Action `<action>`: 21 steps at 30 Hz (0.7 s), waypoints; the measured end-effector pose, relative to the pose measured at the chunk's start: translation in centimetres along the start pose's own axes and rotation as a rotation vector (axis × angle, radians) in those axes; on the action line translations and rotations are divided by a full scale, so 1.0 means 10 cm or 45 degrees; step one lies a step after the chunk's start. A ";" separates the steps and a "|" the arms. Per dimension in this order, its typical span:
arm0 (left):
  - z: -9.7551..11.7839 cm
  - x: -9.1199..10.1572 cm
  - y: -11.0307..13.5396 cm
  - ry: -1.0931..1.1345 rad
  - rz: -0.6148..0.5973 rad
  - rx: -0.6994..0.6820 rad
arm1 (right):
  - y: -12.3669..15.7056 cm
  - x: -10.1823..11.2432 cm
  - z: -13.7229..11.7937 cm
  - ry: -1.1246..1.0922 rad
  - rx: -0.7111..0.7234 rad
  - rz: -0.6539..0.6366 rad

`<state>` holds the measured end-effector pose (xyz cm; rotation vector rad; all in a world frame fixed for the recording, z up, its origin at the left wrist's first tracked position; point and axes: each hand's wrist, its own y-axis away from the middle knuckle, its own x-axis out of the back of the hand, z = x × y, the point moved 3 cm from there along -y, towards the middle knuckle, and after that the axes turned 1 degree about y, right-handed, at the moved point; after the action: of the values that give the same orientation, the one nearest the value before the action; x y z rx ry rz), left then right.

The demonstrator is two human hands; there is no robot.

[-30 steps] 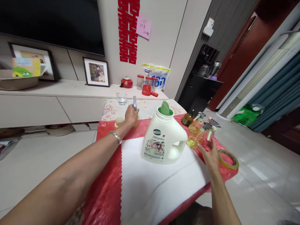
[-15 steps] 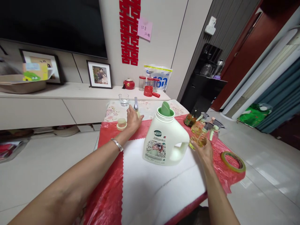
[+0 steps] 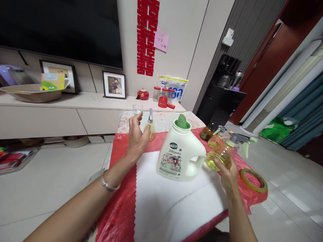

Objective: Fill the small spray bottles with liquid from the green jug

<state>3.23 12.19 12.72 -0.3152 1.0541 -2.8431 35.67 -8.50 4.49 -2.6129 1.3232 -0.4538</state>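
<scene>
My right hand (image 3: 229, 173) grips a clear spray bottle (image 3: 212, 160) of yellow liquid, tilted so its pale green trigger head points right. My left hand (image 3: 137, 139) is raised with fingers and thumb apart, apparently holding nothing. Just beyond its thumb stands another spray bottle (image 3: 152, 131) with a grey head and yellowish liquid. Between my hands, a white detergent jug (image 3: 168, 164) stands upright, its green pour spout (image 3: 182, 121) uncovered. The pale round cap seen earlier is out of sight, possibly behind my left hand.
White cloth (image 3: 176, 208) and red plastic sheeting (image 3: 118, 191) cover the table. At the right are a brown bottle (image 3: 207, 133), more spray bottles (image 3: 214, 139) and a tape roll (image 3: 253, 179). A glass (image 3: 137, 108) stands at the far edge.
My left hand has drawn back from the far spray bottle towards me, fingers apart. My right hand has lifted its spray bottle and tilted it to the right.
</scene>
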 end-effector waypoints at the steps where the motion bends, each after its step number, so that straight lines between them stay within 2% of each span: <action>1: 0.14 0.08 0.05 0.111 0.000 -0.001 | 0.08 0.02 -0.07 -0.062 0.014 -0.061; 3: 0.42 0.18 0.19 0.322 -0.081 -0.006 | 0.25 0.09 -0.20 -0.155 0.016 -0.155; 5: 0.67 0.22 0.35 0.498 -0.281 0.033 | 0.46 0.17 -0.24 -0.233 -0.011 -0.266; 7: 0.87 0.19 0.53 0.624 -0.531 0.134 | 0.68 0.23 -0.20 -0.348 -0.075 -0.461; 11: 1.11 0.06 0.85 0.932 -1.216 0.320 | 1.12 0.20 0.03 -0.476 -0.294 -0.833; 14: 1.17 0.01 0.99 1.204 -1.532 0.488 | 1.35 0.05 0.05 -0.419 -0.479 -1.120; 17: 1.16 0.00 1.07 1.430 -1.636 0.616 | 1.44 -0.16 -0.15 -0.351 -0.554 -1.311; 19: 1.13 0.00 1.12 1.539 -1.617 0.679 | 1.44 -0.30 -0.29 -0.338 -0.598 -1.370; 21: 1.08 0.00 1.18 1.591 -1.533 0.753 | 1.42 -0.42 -0.36 -0.344 -0.605 -1.415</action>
<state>5.79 -3.55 13.03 1.5514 -0.3245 -4.1830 21.33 -13.55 2.95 -3.4235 -0.2515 0.1388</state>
